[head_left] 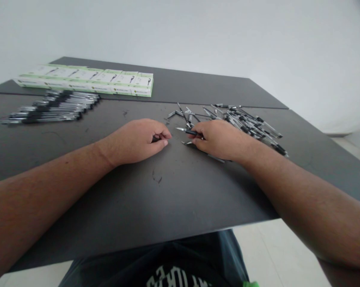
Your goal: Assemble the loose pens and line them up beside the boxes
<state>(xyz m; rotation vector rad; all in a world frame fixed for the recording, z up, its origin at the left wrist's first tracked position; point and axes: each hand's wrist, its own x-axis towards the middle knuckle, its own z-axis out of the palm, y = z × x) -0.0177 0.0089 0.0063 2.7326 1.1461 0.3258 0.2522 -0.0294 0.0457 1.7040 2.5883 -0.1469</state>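
Note:
My right hand [220,139] rests on the dark table [168,199] and holds a black pen [187,131] whose tip points left. My left hand [138,139] lies beside it with its fingers curled around a small dark piece, likely a pen cap [156,138]. A loose heap of pens and pen parts [242,121] spreads just behind and to the right of my right hand. A few separate pen parts [182,113] lie between the heap and my hands.
A tidy row of finished pens [51,108] lies at the far left. Behind it stands a line of white and green boxes [87,79]. The table's front edge runs just above my lap. Pale floor shows at right.

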